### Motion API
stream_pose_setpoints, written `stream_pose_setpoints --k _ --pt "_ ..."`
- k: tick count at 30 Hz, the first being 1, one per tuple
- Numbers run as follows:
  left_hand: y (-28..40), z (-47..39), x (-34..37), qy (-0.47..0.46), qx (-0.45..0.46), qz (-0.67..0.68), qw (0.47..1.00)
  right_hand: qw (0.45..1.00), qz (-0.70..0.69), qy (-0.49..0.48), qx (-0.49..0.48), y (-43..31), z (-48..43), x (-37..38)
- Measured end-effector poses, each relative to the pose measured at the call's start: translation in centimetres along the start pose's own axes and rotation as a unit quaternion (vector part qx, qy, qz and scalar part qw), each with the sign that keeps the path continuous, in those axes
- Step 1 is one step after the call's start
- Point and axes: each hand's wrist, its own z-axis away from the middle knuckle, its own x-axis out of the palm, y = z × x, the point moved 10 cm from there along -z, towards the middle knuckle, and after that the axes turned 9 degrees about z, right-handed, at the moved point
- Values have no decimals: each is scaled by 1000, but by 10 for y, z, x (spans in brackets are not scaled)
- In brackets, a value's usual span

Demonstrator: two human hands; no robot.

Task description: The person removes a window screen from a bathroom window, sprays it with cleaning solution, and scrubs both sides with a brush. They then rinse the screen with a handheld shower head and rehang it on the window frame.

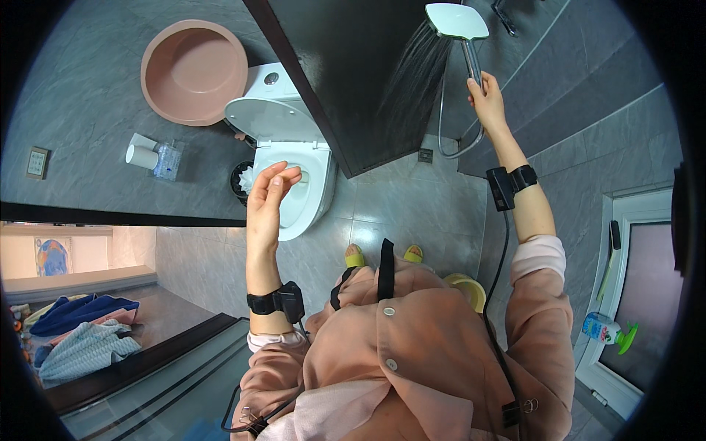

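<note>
My right hand (487,102) grips the chrome handle of a square shower head (458,21), held up at the top right. Water sprays from it down and leftward across a dark partition panel (353,71). Its metal hose (441,118) loops below my hand. In front of a white toilet (295,215) with its lid raised, my left hand (270,190) is held up with nothing in it. Its fingers are loosely bent, the thumb near the fingertips. Part of the bowl is hidden behind that hand.
A pink basin (193,71) hangs on the left wall, near a tissue holder (165,160). A black waste bin (240,184) stands beside the toilet. A yellow bucket (469,289) is on the floor by my body. A spray bottle (606,329) is by the window at right.
</note>
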Motion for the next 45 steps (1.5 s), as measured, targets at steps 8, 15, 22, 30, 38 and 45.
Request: stream_pose_setpoints --k 8,15,22,30,38,45 --pt "-3 0 2 -4 -3 5 1000 1000 -5 16 -4 12 7 -3" --pt "-3 2 5 -3 -6 2 1000 1000 2 -1 -2 18 14 4" --pt "-3 3 1 -2 1 4 1000 1000 9 11 -2 17 20 8" --pt "-4 4 -11 7 4 8 1000 998 -58 -14 -2 14 32 30" --pt "-1 5 -34 39 12 32 999 996 -77 -37 -5 4 45 53" --pt "-2 8 -46 57 12 41 997 994 -87 -64 -36 -12 54 76"
